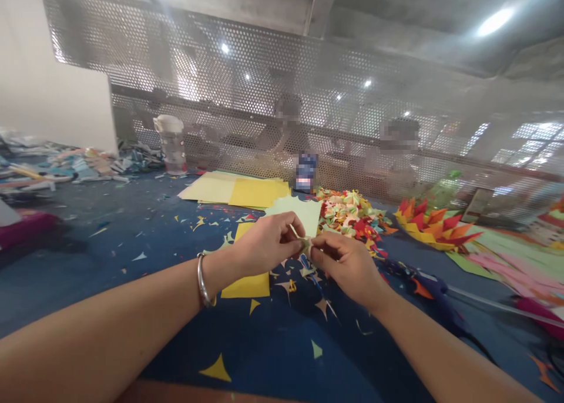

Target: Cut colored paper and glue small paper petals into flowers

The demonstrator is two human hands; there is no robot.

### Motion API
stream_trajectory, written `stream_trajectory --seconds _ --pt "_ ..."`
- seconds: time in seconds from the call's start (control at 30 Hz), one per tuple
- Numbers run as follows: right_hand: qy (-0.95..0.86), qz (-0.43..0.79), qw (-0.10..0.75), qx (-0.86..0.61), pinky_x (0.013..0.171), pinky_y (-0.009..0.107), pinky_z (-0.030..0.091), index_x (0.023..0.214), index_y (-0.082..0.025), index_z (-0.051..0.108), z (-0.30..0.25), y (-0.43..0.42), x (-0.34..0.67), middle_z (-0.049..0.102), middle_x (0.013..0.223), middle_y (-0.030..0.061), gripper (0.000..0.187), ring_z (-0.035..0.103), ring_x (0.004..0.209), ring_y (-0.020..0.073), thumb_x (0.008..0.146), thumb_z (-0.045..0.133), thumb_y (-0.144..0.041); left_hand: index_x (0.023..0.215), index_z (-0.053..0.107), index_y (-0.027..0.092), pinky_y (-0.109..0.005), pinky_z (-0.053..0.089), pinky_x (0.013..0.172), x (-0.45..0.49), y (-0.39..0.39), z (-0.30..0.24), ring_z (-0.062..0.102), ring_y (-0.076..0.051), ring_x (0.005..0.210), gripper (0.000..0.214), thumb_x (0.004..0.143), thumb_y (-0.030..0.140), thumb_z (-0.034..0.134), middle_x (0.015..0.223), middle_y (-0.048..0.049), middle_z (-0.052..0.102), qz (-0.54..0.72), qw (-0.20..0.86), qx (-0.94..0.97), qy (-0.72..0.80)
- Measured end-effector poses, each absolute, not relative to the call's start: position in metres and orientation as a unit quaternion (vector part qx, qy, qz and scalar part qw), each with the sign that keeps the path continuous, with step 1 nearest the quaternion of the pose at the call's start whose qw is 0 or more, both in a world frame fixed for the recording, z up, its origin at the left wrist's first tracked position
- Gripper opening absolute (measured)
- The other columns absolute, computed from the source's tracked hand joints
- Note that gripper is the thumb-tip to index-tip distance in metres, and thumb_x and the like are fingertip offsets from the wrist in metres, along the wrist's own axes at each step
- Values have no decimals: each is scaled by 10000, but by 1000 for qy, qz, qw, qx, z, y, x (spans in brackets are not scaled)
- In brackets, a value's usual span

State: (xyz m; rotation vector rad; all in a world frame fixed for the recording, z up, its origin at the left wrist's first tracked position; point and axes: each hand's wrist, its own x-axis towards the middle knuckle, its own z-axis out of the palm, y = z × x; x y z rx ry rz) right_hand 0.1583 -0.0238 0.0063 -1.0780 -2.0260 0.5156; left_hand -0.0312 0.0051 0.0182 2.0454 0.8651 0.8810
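My left hand (273, 242) and my right hand (346, 263) meet over the middle of the blue table. Between their pinched fingertips is a small pale green piece of paper (305, 245), mostly covered by the fingers. Behind the hands lies a light green sheet (304, 212) with a jagged cut edge. Under my left wrist a yellow sheet (247, 285) shows in part. Just below the fingertips lie blue-handled scissors (315, 279), partly hidden, among paper scraps. To the right rear sits a pile of small folded paper pieces (348, 209) in red, orange, cream and green.
Yellow and cream sheets (258, 192) lie at the back, near an upright phone (305, 173). A bottle (171, 144) stands at back left. An orange-yellow paper bowl (436, 225) and a blue glue gun (434, 294) with a clear glue stick lie right. Perforated metal screen (247, 91) behind.
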Motion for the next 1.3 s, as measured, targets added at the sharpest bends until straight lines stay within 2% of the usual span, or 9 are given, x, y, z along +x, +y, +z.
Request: stream_trajectory --seconds 1.0,1.3 --pt "-799 193 386 -419 483 238 364 874 -196 646 9 -24 157 496 589 -43 130 456 486 97 874 532 -260 882 459 191 -247 409 516 -31 5 19 582 -130 582 164 762 265 542 640 -4 625 339 402 778 343" --pt "-800 205 378 -419 466 234 356 840 -193 625 9 -25 157 487 584 -42 129 447 482 96 875 527 -270 913 465 193 -264 404 530 -31 8 14 583 -142 604 185 770 295 526 673 -14 635 334 375 793 345"
